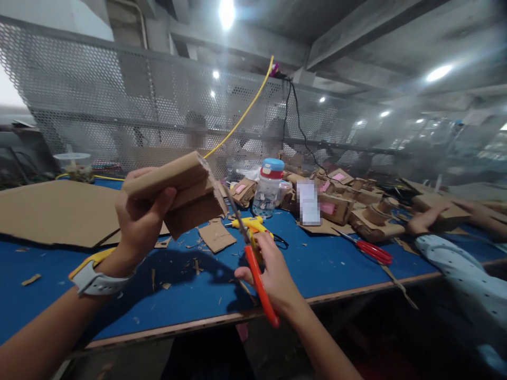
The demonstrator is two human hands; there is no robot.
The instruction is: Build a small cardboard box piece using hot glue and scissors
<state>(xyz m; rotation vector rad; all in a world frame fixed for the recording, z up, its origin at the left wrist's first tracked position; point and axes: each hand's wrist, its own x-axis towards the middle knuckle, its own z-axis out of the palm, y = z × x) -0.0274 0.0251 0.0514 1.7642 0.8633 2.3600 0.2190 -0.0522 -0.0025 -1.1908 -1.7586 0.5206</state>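
My left hand (138, 221) is closed round a folded piece of cardboard (178, 182), holding it up above the table, with its ragged cut edge facing right. In my right hand (273, 269) is a pair of scissors (257, 285) with orange-red handles. Their blades point up and away, close to the cardboard's right edge; whether they touch it I cannot tell. Just behind the scissors lies a yellow glue gun (253, 224). A small flat cardboard square (217, 236) rests on the table below the held piece.
On the blue table (190, 301) are scattered cardboard scraps. A large cardboard sheet (59, 211) lies left. Behind stands a bottle with a blue lid (269, 187). Red-handled scissors (374, 252) and several cardboard constructions (336, 206) lie right, near another person's hand (425, 219).
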